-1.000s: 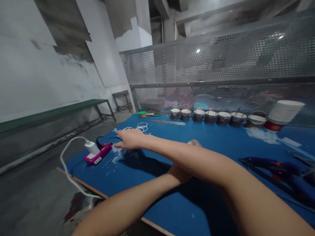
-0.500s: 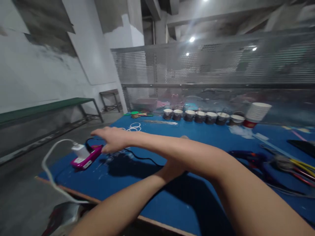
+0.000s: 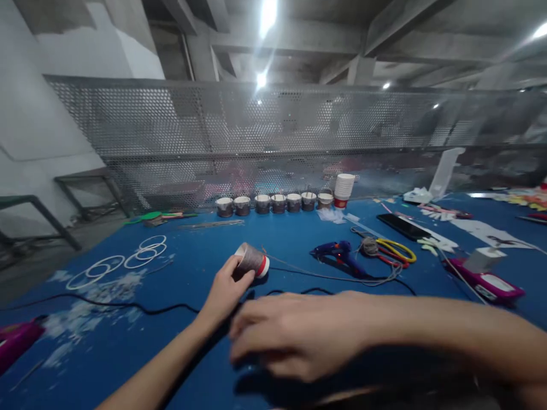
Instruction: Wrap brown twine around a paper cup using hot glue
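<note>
My left hand is closed around the side of a paper cup wrapped in grey cord, with a red band and white rim showing. The cup lies tilted on its side, just above or on the blue table. A strand of grey cord runs from it toward a small ball of cord on the right. Nearer to me, my right hand hovers over the table with loosely bent fingers, slightly blurred. Nothing shows in it. A blue glue gun lies right of the cup.
Several cord-wrapped cups line the back beside a stack of paper cups. White rings lie at left, yellow-handled scissors and a phone at right. Purple power strips stand at both sides; a black cable crosses the table.
The view has swung right. My right hand has come back from the power strip on the left to a spot in front of my left hand. The wrapped cup is now in plain sight.
</note>
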### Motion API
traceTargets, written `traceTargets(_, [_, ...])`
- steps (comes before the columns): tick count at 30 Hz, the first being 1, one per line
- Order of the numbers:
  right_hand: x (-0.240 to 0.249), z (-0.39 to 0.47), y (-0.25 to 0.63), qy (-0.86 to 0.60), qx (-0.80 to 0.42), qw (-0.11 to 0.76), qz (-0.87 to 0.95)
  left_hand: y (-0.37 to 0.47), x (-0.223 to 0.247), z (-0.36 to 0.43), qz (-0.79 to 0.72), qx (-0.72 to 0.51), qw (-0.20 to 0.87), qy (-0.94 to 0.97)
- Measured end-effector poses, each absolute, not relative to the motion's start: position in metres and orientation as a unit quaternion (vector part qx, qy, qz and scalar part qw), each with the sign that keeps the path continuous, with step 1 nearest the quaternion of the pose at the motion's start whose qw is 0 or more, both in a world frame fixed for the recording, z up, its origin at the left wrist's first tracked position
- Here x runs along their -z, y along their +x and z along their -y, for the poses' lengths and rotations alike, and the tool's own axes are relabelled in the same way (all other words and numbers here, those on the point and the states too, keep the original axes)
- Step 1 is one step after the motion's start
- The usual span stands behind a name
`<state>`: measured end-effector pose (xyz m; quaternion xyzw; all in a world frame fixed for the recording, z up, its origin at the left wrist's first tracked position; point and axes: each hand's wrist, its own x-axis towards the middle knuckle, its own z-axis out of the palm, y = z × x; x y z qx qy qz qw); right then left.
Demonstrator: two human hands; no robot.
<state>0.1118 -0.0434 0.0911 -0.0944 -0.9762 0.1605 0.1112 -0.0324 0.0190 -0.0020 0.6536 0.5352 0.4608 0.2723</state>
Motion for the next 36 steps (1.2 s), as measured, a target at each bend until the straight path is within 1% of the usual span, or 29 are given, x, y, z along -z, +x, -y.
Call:
traceTargets(2, [-0.076, 0.051, 0.159, -0.128, -0.201, 0.095, 0.967, -0.039, 0.0, -0.016, -0.537, -0.446, 0.288, 0.655])
traceTargets(3, [-0.07, 0.051, 0.179, -0.18, -0.227, 0.108, 0.951, -0.04, -0.002, -0.015, -0.537, -0.443, 0.298, 0.653])
traceTargets(6, [-0.05, 0.04, 0.22, -0.324, -0.264, 0.183, 0.89, -0.033, -0.012, -0.008, -0.518, -0.461, 0.366, 0.62])
traceTargets(9, [-0.029, 0.023, 0.235, -0.429, -0.282, 0.263, 0.817, -0.018, -0.02, 0.001, -0.511, -0.45, 0.408, 0.609])
traceTargets(11, [-0.017, 0.015, 0.236, -0.442, -0.299, 0.308, 0.787, -0.009, -0.022, 0.006, -0.506, -0.428, 0.426, 0.615])
traceTargets(13, [-0.008, 0.012, 0.233, -0.426, -0.326, 0.344, 0.771, -0.001, -0.022, 0.01, -0.498, -0.403, 0.447, 0.625])
traceTargets(17, [0.004, 0.016, 0.226, -0.426, -0.451, 0.343, 0.705, 0.01, -0.024, 0.01, -0.474, -0.375, 0.494, 0.626])
traceTargets(20, [0.009, 0.018, 0.223, -0.399, -0.522, 0.364, 0.66, 0.018, -0.031, 0.005, -0.458, -0.362, 0.475, 0.659])
traceTargets(22, [0.011, 0.017, 0.223, -0.39, -0.504, 0.402, 0.658, 0.024, -0.037, 0.003, -0.469, -0.344, 0.428, 0.692])
traceTargets(25, [0.013, 0.016, 0.226, -0.4, -0.402, 0.455, 0.687, 0.035, -0.045, 0.003, -0.514, -0.323, 0.374, 0.701])
traceTargets(27, [0.013, 0.016, 0.228, -0.393, -0.337, 0.472, 0.713, 0.042, -0.047, 0.005, -0.525, -0.315, 0.355, 0.706])
traceTargets(31, [0.013, 0.016, 0.23, -0.389, -0.274, 0.467, 0.745, 0.053, -0.045, 0.005, -0.521, -0.307, 0.301, 0.737])
traceTargets(36, [0.014, 0.017, 0.23, -0.401, -0.288, 0.448, 0.746, 0.052, -0.035, 0.001, -0.53, -0.308, 0.321, 0.722])
